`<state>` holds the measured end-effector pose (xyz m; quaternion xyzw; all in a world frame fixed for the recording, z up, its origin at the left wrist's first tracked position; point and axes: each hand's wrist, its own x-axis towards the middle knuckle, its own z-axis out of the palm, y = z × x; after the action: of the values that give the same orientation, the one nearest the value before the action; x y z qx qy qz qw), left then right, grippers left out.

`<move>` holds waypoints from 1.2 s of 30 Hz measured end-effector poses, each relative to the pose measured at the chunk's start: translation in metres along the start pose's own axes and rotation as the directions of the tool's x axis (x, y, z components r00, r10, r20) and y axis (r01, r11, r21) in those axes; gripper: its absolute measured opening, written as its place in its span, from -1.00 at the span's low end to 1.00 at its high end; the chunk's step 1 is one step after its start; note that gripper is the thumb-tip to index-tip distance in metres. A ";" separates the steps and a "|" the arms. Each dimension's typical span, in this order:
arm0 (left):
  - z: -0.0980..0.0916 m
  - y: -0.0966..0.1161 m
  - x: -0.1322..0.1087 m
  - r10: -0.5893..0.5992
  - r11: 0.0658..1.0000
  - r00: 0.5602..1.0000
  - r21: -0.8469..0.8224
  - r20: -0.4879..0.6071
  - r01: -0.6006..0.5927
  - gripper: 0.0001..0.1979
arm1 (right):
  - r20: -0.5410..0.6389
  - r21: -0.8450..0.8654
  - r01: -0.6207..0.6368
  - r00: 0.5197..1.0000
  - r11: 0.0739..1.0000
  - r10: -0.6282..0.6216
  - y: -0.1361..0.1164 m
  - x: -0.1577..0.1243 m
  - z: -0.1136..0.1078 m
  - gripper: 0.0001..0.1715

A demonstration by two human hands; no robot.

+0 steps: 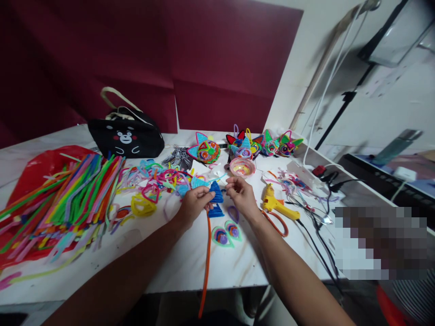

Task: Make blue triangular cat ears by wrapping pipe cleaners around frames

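Note:
My left hand (193,204) is closed on a blue triangular piece made of pipe cleaner (215,194), held just above the white table (176,267). An orange pipe cleaner (205,262) runs from that hand down past the table's front edge. My right hand (242,194) is beside the blue piece on its right, fingers pinched together near its tip; what they pinch is too small to name. Two teardrop-shaped coiled pieces (227,233) lie on the table just below my hands.
A big pile of coloured pipe cleaners (68,199) on a red bag fills the left. A black bear-face bag (126,135) stands at the back. Finished colourful cat-eared balls (208,151) line the back. A yellow glue gun (276,204), orange scissors (277,222), and cables lie right.

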<state>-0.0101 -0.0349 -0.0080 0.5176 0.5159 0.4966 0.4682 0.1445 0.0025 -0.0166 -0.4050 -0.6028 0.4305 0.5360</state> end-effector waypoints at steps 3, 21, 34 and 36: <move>0.000 -0.001 0.000 0.027 1.000 1.000 0.014 0.013 -0.027 -0.79 | 0.158 0.102 -0.114 0.983 0.988 0.097 -0.004 -0.002 0.003 -0.74; -0.007 -0.004 0.006 0.202 0.960 0.977 0.213 -0.069 -0.183 -0.83 | 0.239 0.044 -0.119 0.965 0.992 0.105 -0.006 -0.008 0.008 -0.77; -0.008 -0.014 0.004 0.416 0.808 0.909 0.466 -0.018 -0.360 -0.83 | 0.161 -0.253 0.045 0.987 0.966 -0.004 -0.009 -0.014 0.009 -0.87; -0.008 -0.015 0.005 0.402 0.817 0.915 0.462 -0.029 -0.344 -0.82 | 0.156 -0.257 0.059 0.988 0.965 -0.019 -0.008 -0.013 0.009 -0.85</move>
<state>-0.0195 -0.0300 -0.0219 0.6702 0.5327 0.4779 0.1965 0.1365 -0.0133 -0.0139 -0.4258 -0.7013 0.3665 0.4389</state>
